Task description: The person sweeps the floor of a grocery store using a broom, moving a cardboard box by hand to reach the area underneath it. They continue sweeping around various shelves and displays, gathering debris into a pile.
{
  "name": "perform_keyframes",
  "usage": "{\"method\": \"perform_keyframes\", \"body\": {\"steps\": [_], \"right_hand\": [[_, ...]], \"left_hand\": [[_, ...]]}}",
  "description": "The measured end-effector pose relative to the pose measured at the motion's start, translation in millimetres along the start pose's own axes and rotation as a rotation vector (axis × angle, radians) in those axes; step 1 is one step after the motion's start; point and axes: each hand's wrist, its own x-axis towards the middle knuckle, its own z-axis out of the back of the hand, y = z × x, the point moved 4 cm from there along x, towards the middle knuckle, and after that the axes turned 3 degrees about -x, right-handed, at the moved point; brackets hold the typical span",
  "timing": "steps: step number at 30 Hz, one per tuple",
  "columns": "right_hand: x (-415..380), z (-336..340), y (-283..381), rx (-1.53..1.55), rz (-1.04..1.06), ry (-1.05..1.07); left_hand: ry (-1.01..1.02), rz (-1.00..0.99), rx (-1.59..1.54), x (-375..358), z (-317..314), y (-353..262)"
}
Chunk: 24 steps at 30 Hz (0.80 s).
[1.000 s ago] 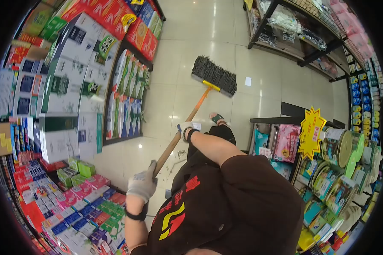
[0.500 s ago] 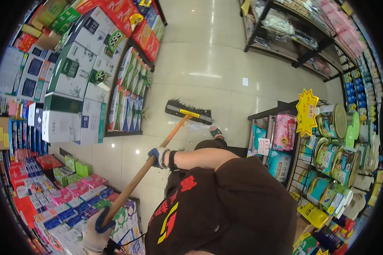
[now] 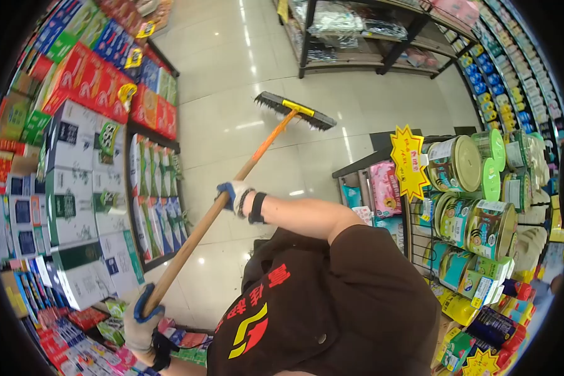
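Observation:
A push broom with a wooden handle, orange toward its lower end, stretches away from me across the aisle. Its wide head, with dark bristles and a yellow bracket, is at the far end over the tiled floor. My right hand, in a white and blue work glove, is wrapped round the middle of the handle. At the handle's near end my left hand, gloved the same way, closes round the tip.
Stacked white boxes and packed shelves line the left side. To my right stands a wire rack with cans and a yellow star-shaped sign. A dark shelf unit stands ahead, beyond the pale floor.
The broom head has moved forward, farther from me, with both hands still on the handle. My view has turned right. The white slip on the floor no longer shows.

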Motion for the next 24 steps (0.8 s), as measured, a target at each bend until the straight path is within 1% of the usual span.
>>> {"method": "perform_keyframes", "body": {"steps": [1,2,3,4,5,6,7,9,10,11,13,15,16,19,21,23,24], "right_hand": [[21,18,29,0.070,0.047,-0.007],[24,31,60,0.067,0.100,-0.081],[27,45,90,0.064,0.149,-0.152],[35,61,115,0.056,0.185,-0.217],[45,80,135,0.047,0.217,-0.283],[53,99,153,0.091,0.236,-0.256],[55,115,167,0.090,0.274,-0.314],[67,158,181,0.079,0.327,-0.364],[47,163,183,0.162,0.350,-0.446],[38,171,184,0.013,0.357,-0.504],[28,174,168,-0.070,0.257,-0.493],[40,184,139,0.005,0.274,-0.467],[38,187,124,-0.105,0.224,-0.610],[28,181,65,-0.123,0.200,-0.637],[21,182,21,-0.180,0.150,-0.646],[20,183,-31,-0.049,0.135,-0.575],[59,220,-68,-0.166,0.045,-0.514]], "left_hand": [[0.024,-0.036,-0.006,30,-18,-12],[0.101,-0.092,-0.064,61,-40,-28],[0.108,-0.200,0.045,89,-63,-46],[0.171,-0.157,0.175,115,-88,-69],[0.171,-0.298,0.344,146,-119,-84],[0.267,-0.201,0.415,173,-152,-98],[0.297,-0.285,0.522,196,-185,-116],[0.314,-0.431,0.567,232,-249,-129],[0.379,-0.440,0.653,238,-273,-130],[0.440,-0.447,0.736,239,-288,-128],[0.446,-0.380,0.715,223,-287,-110],[0.423,-0.359,0.696,209,-279,-95],[0.433,-0.337,0.701,196,-273,-79],[0.446,-0.300,0.733,148,-246,-43],[0.468,-0.240,0.791,110,-225,-15],[0.451,-0.212,0.807,65,-202,17],[0.469,-0.209,0.809,42,-192,38]]}}
